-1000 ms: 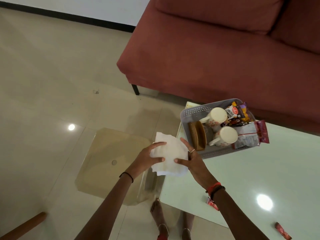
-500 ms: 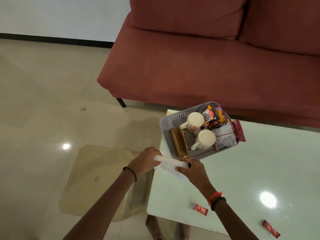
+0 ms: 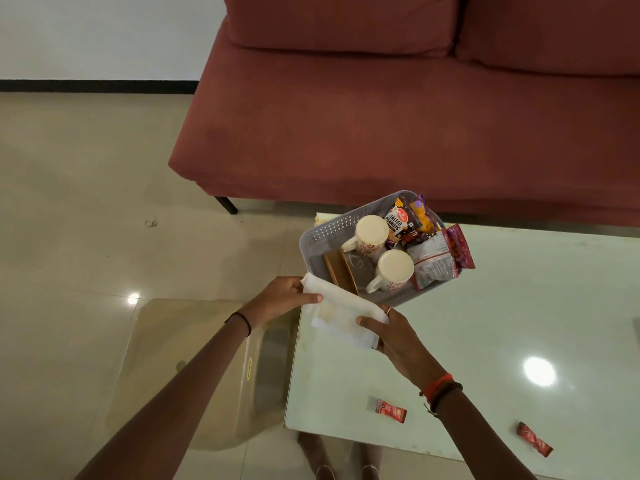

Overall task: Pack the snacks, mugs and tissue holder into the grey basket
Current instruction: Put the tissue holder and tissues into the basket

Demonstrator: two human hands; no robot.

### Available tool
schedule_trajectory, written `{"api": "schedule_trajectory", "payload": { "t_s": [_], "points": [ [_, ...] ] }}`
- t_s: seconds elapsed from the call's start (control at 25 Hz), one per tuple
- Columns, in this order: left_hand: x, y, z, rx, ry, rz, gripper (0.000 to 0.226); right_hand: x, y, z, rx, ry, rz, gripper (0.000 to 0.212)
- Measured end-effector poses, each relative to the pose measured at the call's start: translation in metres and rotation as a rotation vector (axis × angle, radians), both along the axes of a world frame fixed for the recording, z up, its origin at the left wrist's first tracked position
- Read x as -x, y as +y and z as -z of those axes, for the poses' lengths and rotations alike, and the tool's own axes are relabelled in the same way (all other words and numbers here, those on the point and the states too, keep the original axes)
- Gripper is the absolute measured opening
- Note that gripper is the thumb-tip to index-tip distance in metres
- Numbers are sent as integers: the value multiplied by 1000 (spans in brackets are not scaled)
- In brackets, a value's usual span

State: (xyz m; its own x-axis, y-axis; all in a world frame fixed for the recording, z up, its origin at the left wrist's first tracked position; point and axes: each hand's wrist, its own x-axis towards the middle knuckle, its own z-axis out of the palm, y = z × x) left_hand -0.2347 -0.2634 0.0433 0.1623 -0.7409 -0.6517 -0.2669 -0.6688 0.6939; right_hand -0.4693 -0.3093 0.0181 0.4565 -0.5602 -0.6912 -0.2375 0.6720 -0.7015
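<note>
We are gripping the folded tissues (image 3: 341,315) with both hands, left hand (image 3: 277,299) and right hand (image 3: 394,337); the tissue holder (image 3: 341,273) is lying just at twelve o'clock inside the grey basket (image 3: 341,221), its long axis running eleven to five.

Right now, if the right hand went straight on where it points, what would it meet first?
Likely the near wall of the grey basket, just past the white tissue the right hand holds; depth unclear.

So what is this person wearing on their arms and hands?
Both forearms are bare, no sleeves. The left wrist carries a thin black band. The right wrist has a red thread beside a dark bracelet, and the right hand wears a pale ring on one finger.
</note>
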Motion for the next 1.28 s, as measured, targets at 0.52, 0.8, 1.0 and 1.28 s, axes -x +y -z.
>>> {"api": "schedule_trajectory", "payload": {
  "t_s": [0.52,0.8,1.0,1.28],
  "points": [
    [-11,-92,38,-143,-121,-30,21,-28,-24,37,-649,-272,579,5],
    [-13,-125,70,-127,-420,91,50,-46,-32,59,-740,-247,586,10],
    [-7,-138,85,-169,-537,152,45,-56,-37,80,-712,-177,652,13],
    [3,-138,102,-186,-802,271,44,-66,-42,91,-680,-87,543,15]
  ]
}}
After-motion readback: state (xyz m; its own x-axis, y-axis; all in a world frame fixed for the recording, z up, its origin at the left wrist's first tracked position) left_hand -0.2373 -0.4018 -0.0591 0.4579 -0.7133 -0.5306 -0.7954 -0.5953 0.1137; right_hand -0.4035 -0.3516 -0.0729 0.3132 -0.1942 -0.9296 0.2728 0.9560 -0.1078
